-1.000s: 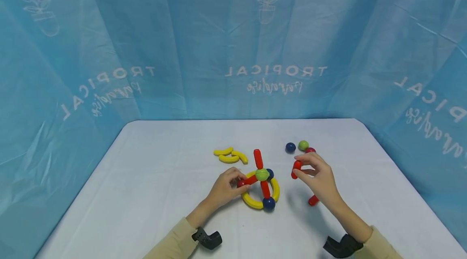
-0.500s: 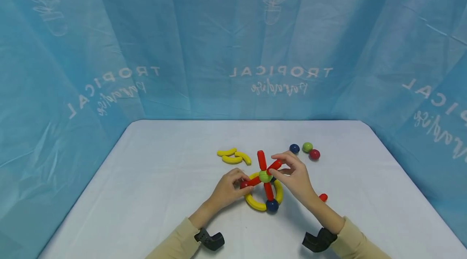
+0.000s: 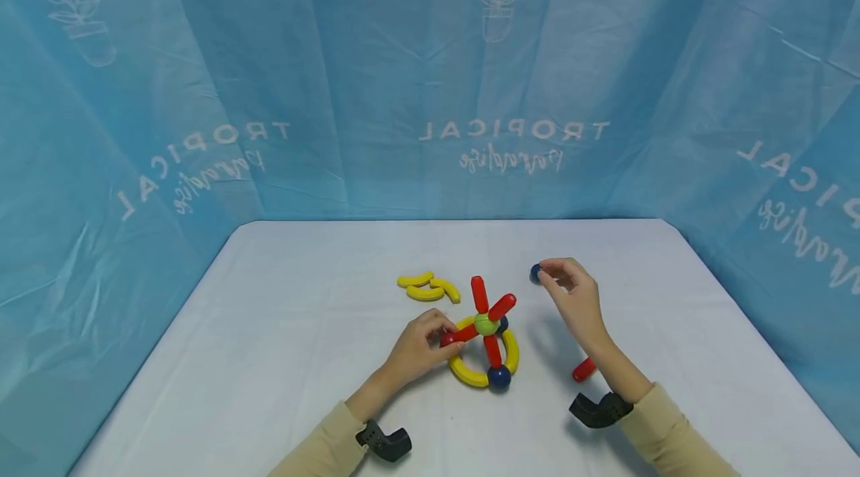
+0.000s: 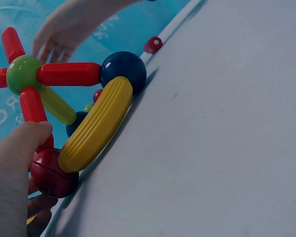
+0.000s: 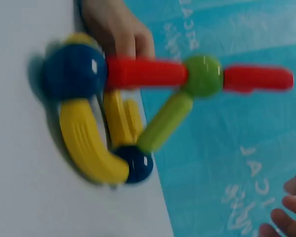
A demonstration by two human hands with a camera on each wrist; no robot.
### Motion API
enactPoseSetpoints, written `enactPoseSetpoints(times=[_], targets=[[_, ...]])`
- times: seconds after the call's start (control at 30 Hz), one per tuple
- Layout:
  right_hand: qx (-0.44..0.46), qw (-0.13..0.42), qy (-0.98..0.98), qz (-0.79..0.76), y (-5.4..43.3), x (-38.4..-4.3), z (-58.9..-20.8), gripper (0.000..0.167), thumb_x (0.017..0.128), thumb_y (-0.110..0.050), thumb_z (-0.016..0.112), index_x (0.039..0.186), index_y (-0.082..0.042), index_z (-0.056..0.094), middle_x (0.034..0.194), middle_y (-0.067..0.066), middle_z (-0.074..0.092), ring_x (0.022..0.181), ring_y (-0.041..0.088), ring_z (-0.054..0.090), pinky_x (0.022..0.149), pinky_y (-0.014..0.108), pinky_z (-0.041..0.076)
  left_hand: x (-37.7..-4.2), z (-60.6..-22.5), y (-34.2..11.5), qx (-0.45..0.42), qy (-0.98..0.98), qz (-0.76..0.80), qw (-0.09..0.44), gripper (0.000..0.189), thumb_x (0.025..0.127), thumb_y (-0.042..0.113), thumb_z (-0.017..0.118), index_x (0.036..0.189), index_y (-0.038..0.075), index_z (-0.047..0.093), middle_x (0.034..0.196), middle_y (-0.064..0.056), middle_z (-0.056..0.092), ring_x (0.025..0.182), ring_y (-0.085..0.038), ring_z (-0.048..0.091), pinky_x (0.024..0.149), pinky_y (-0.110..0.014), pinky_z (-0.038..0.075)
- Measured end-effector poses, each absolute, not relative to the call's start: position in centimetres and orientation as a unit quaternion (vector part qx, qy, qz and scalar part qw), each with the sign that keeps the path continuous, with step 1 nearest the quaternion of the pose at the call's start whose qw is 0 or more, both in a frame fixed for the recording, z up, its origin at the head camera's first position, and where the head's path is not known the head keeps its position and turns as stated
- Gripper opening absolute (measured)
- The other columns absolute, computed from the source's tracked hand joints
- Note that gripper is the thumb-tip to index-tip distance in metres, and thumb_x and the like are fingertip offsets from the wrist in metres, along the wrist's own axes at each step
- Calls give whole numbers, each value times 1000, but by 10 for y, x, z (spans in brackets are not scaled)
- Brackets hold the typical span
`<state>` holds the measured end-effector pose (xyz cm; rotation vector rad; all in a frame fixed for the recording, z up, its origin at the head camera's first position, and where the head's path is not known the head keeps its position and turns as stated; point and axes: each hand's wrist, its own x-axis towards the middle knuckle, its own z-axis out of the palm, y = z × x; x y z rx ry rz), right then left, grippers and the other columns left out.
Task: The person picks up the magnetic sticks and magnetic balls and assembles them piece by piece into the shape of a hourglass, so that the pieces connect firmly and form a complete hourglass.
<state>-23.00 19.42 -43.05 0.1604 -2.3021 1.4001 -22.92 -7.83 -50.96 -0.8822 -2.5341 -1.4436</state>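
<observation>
In the head view a magnetic stick-and-ball model stands on the table. Curved yellow sticks [image 3: 469, 374] form its ring, with a red ball and blue balls [image 3: 499, 378] as joints. Red sticks [image 3: 493, 351] and a green stick [image 4: 57, 105] meet at its upper green ball [image 3: 486, 324]; two red sticks point up and outward from there. My left hand [image 3: 422, 346] grips the model at its red ball [image 4: 54, 173], thumb on the adjoining red stick. My right hand [image 3: 579, 301] hovers beside a loose blue ball [image 3: 535, 273], its fingers loosely bent and holding nothing in the right wrist view.
Several loose yellow curved sticks [image 3: 425, 293] lie behind the model. A loose red stick [image 3: 584, 369] lies by the right forearm. The left wrist view shows a small red ball [image 4: 97, 96] and green ball [image 4: 88, 107] farther back. A blue curtain [image 3: 430, 89] encloses the table.
My right hand has brought a red stick to the upper green ball, let go of it there, and moved back to the right. My left hand keeps its hold on the model.
</observation>
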Motion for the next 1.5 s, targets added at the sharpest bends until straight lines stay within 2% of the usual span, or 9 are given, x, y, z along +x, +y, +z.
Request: enactPoseSetpoints(times=[0.17,0.3,0.4,0.87,1.0,1.1,1.2,1.3,1.5], targets=[[-17,257,-840,477,220,-250,-448,21,87,-6,64,106,2,67,104,17,65,89,10,56,75,10,43,-229,-510,-78,-291,-824,-484,42,17,81,25,76,92,17,67,89,1,61,81,-16,54,73,-22,47],[-60,226,-854,464,236,-262,-464,27,84,-1,64,111,6,64,112,23,62,101,31,55,88,33,46,-227,-507,-77,-300,-817,-491,42,16,80,19,76,90,12,67,87,-6,61,80,-22,55,72,-23,47],[-73,194,-868,450,242,-265,-470,31,83,2,63,113,9,61,116,27,59,109,37,52,93,47,42,-227,-506,-78,-313,-812,-491,42,15,80,20,76,88,12,66,85,-5,60,78,-19,54,71,-21,47],[-110,160,-894,404,253,-267,-483,36,84,-3,63,118,9,57,114,32,57,104,43,55,91,52,50,-230,-512,-79,-326,-811,-483,52,16,81,27,75,88,16,66,84,4,57,78,-6,51,71,-18,47],[-124,163,-876,436,247,-262,-469,36,85,-9,65,118,5,58,113,27,60,98,35,56,79,34,53,-230,-511,-79,-327,-809,-486,46,16,81,27,75,88,16,66,84,2,58,78,-8,51,71,-18,46],[-101,166,-861,471,234,-257,-450,37,85,-14,68,118,1,59,113,22,61,94,25,55,70,16,46,-230,-511,-78,-329,-809,-485,50,15,80,24,76,88,15,66,84,-1,58,77,-13,52,70,-18,46],[-56,136,-848,510,216,-252,-432,40,87,-22,69,121,-2,59,117,18,62,94,19,55,70,8,44,-229,-510,-77,-326,-811,-483,55,16,79,19,77,88,12,66,83,-6,60,76,-19,54,69,-20,45],[-18,78,-834,545,194,-250,-417,45,88,-28,67,126,-6,56,122,15,60,99,17,57,79,11,49,-224,-502,-77,-319,-812,-486,51,16,78,14,77,88,7,66,83,-12,60,76,-26,54,69,-22,46],[56,12,-810,584,156,-254,-392,45,87,-26,69,126,-9,55,125,14,60,107,24,61,93,33,52,-210,-477,-77,-329,-806,-491,42,15,80,10,75,89,2,66,83,-16,59,77,-28,54,70,-23,46]])
